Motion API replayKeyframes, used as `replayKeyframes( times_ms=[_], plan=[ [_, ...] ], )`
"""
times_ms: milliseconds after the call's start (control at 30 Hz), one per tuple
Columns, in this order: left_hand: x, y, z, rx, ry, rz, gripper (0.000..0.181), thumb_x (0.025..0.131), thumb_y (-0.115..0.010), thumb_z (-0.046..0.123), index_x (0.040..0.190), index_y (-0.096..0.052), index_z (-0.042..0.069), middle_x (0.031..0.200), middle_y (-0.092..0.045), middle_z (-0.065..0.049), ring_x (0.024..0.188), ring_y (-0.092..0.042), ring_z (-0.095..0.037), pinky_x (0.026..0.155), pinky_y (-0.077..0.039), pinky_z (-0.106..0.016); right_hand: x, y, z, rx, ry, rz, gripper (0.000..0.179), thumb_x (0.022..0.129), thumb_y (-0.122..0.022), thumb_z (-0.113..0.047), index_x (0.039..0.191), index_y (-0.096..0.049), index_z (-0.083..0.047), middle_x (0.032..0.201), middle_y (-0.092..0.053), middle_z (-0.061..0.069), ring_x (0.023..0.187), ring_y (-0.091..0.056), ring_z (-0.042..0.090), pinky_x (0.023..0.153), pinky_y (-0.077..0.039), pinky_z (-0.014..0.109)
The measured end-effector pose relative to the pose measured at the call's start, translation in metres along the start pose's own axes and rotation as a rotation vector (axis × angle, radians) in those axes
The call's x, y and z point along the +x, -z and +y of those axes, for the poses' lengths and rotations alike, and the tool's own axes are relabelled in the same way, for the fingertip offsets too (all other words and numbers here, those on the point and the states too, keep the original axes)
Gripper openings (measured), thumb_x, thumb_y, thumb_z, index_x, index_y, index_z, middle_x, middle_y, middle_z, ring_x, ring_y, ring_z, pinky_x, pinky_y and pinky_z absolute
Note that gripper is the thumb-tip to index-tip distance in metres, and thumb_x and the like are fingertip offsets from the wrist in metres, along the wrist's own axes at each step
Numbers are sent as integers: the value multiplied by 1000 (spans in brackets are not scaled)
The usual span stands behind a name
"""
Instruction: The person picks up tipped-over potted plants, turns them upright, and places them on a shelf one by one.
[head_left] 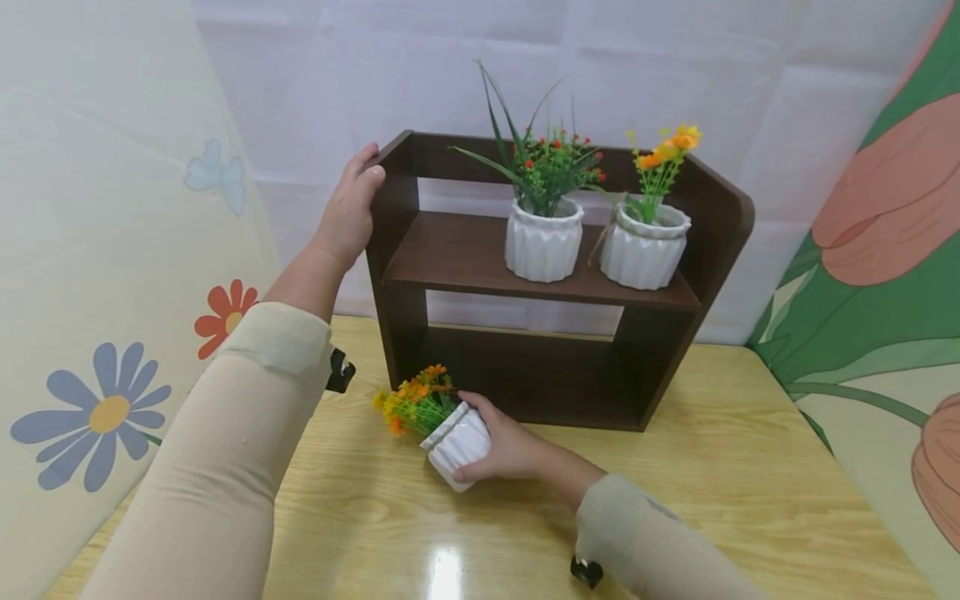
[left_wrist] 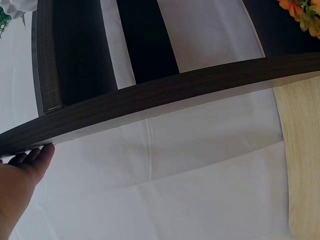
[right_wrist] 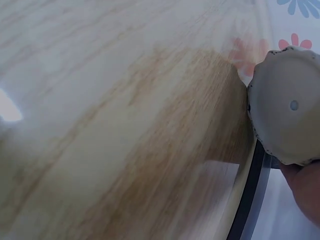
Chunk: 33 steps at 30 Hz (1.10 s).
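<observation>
My right hand [head_left: 508,446] grips a white ribbed flowerpot [head_left: 459,446] with orange and yellow artificial flowers [head_left: 414,398]. The pot tilts so that its flowers point up and left, in front of the shelf's lower left corner. Its round base with a small central hole faces the right wrist view. High on the left side of the dark brown two-tier shelf [head_left: 480,250], my left hand [head_left: 348,212] rests against the side panel. In the left wrist view, its fingertips [left_wrist: 47,150] touch the panel's outer face.
On the upper tier stand a white pot [head_left: 543,246] with grassy leaves and red blooms, and another white pot [head_left: 645,254] with orange flowers and a twine bow. The shelf stands on a wood-grain table [head_left: 720,483], near a white cloth backdrop [head_left: 300,83]. Printed floral panels flank both sides.
</observation>
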<state>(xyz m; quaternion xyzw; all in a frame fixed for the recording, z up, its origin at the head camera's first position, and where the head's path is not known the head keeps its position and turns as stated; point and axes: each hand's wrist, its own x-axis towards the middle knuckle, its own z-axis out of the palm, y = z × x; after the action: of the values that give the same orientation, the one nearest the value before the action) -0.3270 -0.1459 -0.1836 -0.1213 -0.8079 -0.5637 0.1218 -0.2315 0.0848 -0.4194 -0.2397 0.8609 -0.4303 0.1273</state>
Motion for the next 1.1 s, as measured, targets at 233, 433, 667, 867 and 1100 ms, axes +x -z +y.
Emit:
replayKeyframes(
  times_ms=[233,433,667,867,1100],
  plan=[
    [2,0,-1,0,4,1,57,102,-22,47,157,-14,35,164,-18,3,148,-21,-21,122,-16,-48,-9,4,2,32,5,-10,115,64,-91,-24,154,-20,-17,134,-49,12,101,-54,17,89,-48,36],
    [1,0,1,-13,1,2,57,102,-22,46,157,-15,34,164,-19,3,147,-22,-21,121,-16,-47,-17,10,4,52,-31,-31,117,64,-91,-25,155,-18,-20,140,-46,13,110,-53,21,96,-46,40],
    [2,0,-1,-16,-1,0,57,102,-23,45,157,-16,33,164,-19,2,147,-21,-21,121,-16,-46,-25,14,9,56,-60,-52,120,63,-91,-26,156,-15,-24,145,-43,12,118,-51,24,100,-44,45],
    [2,0,-1,-17,-17,7,57,102,-25,45,157,-18,32,163,-22,0,145,-24,-23,121,-18,-45,-31,16,13,56,-73,-52,123,63,-92,-26,157,-13,-24,147,-42,14,121,-50,28,102,-43,49],
    [3,1,-2,-27,-14,2,58,102,-23,43,157,-16,30,163,-21,-2,144,-25,-24,120,-19,-44,-37,16,21,69,-60,-43,126,63,-92,-22,158,-10,-20,150,-40,16,130,-47,32,107,-39,54]
  ],
)
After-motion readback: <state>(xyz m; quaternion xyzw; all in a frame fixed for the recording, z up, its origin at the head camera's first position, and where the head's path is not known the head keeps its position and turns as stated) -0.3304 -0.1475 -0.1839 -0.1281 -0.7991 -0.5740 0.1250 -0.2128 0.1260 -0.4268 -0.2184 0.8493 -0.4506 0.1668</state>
